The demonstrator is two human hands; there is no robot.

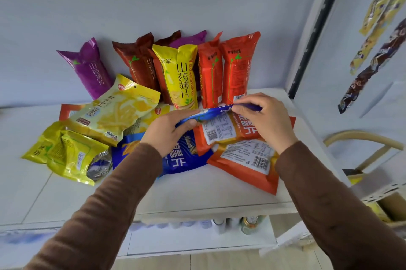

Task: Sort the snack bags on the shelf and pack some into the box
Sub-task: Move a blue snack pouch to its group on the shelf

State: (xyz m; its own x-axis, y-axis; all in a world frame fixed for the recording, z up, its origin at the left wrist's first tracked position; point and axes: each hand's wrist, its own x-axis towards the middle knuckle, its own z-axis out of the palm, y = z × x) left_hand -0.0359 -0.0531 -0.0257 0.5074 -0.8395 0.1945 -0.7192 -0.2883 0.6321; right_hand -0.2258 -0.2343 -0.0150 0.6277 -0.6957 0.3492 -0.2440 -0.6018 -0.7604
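Observation:
On the white shelf top (pixel 197 186) lies a heap of snack bags. My left hand (pixel 169 130) and my right hand (pixel 267 119) both pinch a blue bag (pixel 216 111), held edge-on above the pile. Under it lie another blue bag (pixel 178 160) and two orange bags (pixel 228 131) (pixel 246 162), labels up. Against the wall stand a purple bag (pixel 92 69), brown bags (pixel 138 61), a yellow bag (pixel 182 76) and two orange-red bags (pixel 224 69). Pale yellow (pixel 116 109) and gold bags (pixel 63 151) lie at the left.
A cardboard box (pixel 386 206) with a yellow item inside sits low at the right, beside a curved wooden chair back (pixel 360 138). Snack strips (pixel 377 34) hang on the right wall. Bottles (pixel 248 223) stand on a lower shelf beneath the front edge.

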